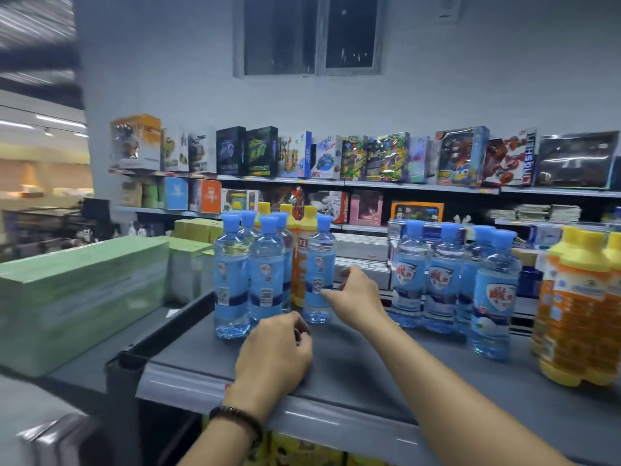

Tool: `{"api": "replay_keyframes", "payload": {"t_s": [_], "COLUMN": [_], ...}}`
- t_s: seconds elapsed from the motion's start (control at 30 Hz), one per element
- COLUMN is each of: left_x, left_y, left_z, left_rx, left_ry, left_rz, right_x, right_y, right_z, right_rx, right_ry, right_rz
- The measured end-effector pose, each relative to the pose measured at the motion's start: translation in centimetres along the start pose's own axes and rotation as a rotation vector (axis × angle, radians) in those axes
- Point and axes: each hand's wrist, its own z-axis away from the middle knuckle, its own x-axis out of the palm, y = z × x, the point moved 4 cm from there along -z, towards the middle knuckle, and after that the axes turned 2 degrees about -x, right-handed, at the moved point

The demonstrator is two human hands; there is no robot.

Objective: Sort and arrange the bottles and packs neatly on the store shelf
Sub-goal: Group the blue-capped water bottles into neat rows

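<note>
Several blue-capped clear bottles stand on the grey shelf top (369,358). One group is at centre left, with a front bottle (232,280) and a lone bottle (319,274) to its right. My right hand (356,297) touches the lone bottle's right side with loosely curled fingers. My left hand (275,354) rests on the shelf in front of the group, fingers curled, holding nothing that I can see. A second blue group (447,277) stands further right. Orange bottles with yellow caps (581,311) stand at the far right, and others (300,250) behind the left group.
Green boxed packs (77,297) lie stacked at the left on a lower ledge. Yellow-green packs (195,230) sit behind them. Toy boxes (386,159) fill the wall shelves beyond. The shelf's front edge rail (188,381) runs below my left hand.
</note>
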Motion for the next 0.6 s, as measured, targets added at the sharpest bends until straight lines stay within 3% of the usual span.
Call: {"api": "replay_keyframes", "payload": {"t_s": [0.4,0.6], "left_x": [0.2,0.4], "left_y": [-1.1,-1.3], "left_z": [-0.3,-0.4], "left_rx": [-0.029,-0.001], "left_ry": [-0.039,-0.007], "left_rz": [0.056,0.113], "right_x": [4.2,2.9], "right_y": [-0.2,-0.1], "right_z": [-2.9,-0.4], "right_rx": [0.061,0.025], "right_ry": [0.025,-0.060], "right_rz": [-0.120,-0.158]}}
